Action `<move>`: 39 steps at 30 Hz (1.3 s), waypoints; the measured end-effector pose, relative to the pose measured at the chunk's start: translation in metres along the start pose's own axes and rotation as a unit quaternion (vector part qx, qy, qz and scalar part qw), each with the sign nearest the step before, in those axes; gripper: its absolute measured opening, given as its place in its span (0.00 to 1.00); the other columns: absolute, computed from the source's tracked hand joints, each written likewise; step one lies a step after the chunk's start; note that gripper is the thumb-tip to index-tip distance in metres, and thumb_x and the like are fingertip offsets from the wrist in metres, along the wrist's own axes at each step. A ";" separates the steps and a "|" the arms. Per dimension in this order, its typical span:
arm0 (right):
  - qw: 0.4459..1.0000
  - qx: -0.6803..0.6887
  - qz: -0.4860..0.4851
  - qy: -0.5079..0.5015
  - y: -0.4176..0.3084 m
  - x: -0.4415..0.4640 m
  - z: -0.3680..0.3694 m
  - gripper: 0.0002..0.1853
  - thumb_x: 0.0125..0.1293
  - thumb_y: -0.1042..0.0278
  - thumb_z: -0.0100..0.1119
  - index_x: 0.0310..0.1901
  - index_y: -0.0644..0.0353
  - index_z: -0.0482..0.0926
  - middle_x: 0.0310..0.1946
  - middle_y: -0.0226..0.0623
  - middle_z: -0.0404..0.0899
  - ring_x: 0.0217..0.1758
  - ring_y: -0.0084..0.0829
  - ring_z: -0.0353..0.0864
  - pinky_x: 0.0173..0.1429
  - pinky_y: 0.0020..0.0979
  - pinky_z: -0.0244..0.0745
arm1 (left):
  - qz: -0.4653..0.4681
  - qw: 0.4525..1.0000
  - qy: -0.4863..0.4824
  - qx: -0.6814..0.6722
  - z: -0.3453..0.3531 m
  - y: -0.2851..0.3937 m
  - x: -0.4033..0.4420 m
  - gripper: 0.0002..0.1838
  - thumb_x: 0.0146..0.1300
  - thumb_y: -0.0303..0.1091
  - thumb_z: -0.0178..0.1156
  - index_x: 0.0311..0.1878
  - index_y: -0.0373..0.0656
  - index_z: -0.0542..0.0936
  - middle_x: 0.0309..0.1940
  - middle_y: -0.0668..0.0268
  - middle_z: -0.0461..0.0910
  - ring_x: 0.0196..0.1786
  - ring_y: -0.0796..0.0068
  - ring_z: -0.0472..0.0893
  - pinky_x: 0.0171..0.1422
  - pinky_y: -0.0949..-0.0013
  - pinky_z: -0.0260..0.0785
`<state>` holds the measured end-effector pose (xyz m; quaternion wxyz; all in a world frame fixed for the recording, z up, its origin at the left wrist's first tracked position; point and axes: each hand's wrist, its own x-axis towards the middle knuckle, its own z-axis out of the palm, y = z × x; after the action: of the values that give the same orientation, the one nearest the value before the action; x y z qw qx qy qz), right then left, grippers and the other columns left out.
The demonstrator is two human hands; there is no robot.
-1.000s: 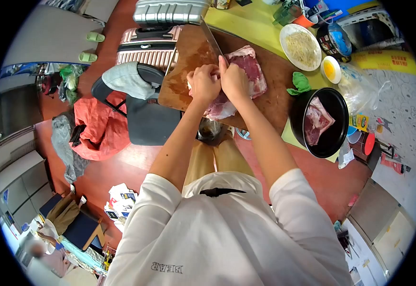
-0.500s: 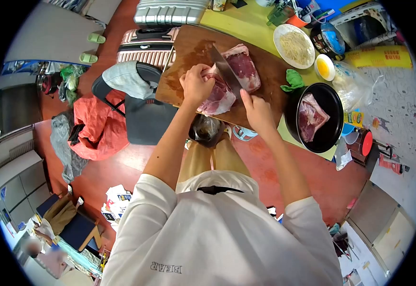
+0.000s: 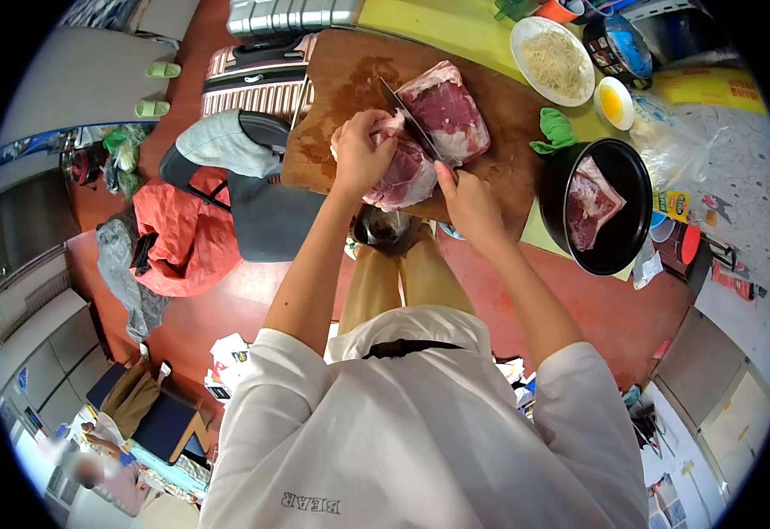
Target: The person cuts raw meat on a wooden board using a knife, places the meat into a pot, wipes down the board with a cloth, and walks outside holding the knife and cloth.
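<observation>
A wooden cutting board point(image 3: 341, 70) carries two slabs of raw meat. My left hand point(image 3: 363, 154) presses on the nearer meat piece point(image 3: 407, 181), fingers bent over its top. In my right hand point(image 3: 471, 204) is a kitchen knife point(image 3: 411, 122), gripped by the handle. Its blade stands nearly edge-on along the side of the nearer piece, close to my left fingertips. Beyond the blade lies the other meat slab point(image 3: 446, 115), red with a pale fatty rim. Whether the edge is inside the meat I cannot tell.
Right of the board, a black pot point(image 3: 636, 181) holds another meat piece point(image 3: 589, 204). Near it are a green cloth-like item point(image 3: 557, 128), a plate of pale shreds point(image 3: 554, 66) and a bowl of yellow liquid point(image 3: 612, 101). A chair point(image 3: 270, 216) stands left; a lined bin point(image 3: 383, 227) sits below.
The knife blade has turned from showing its broad face to nearly edge-on, and my right hand has shifted slightly nearer the meat. My left hand stays on the meat. The view has shifted a little.
</observation>
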<state>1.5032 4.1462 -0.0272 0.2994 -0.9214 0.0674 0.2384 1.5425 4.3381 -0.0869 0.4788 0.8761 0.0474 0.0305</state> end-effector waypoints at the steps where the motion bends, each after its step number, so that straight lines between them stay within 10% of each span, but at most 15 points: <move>1: 1.000 0.000 0.004 -0.004 -0.001 0.003 0.003 0.35 0.73 0.39 0.41 0.36 0.71 0.82 0.34 0.66 0.80 0.42 0.63 0.81 0.48 0.54 0.74 | 0.021 1.000 0.002 0.010 -0.001 0.000 -0.002 0.18 0.48 0.31 0.64 0.45 0.47 0.81 0.41 0.64 0.82 0.50 0.60 0.78 0.64 0.56 0.58; 15: 0.998 0.029 0.028 0.054 -0.030 0.035 0.010 0.36 0.71 0.35 0.42 0.34 0.65 0.84 0.35 0.55 0.84 0.41 0.56 0.84 0.47 0.50 0.79 | 0.117 0.983 0.036 0.137 0.009 0.020 -0.019 0.16 0.50 0.29 0.64 0.45 0.48 0.81 0.42 0.67 0.81 0.50 0.62 0.78 0.64 0.56 0.57; 37: 0.997 0.019 0.072 -0.025 0.021 -0.029 -0.006 0.37 0.70 0.32 0.43 0.38 0.65 0.84 0.36 0.59 0.82 0.45 0.59 0.82 0.49 0.53 0.75 | -0.056 0.994 0.018 -0.091 0.007 -0.006 -0.009 0.17 0.52 0.25 0.65 0.47 0.40 0.80 0.39 0.61 0.83 0.46 0.65 0.82 0.61 0.63 0.64; 39: 0.998 0.023 0.059 0.000 0.010 -0.026 0.003 0.38 0.69 0.31 0.43 0.38 0.67 0.83 0.35 0.60 0.82 0.44 0.59 0.82 0.48 0.52 0.76 | 0.073 0.995 0.034 0.066 0.010 0.002 -0.018 0.18 0.51 0.27 0.66 0.48 0.43 0.80 0.41 0.62 0.81 0.49 0.62 0.80 0.64 0.60 0.59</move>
<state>1.4762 4.1389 -0.0218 0.3058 -0.9086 0.1273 0.2544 1.5258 4.3267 -0.0907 0.4145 0.9054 0.0017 0.0919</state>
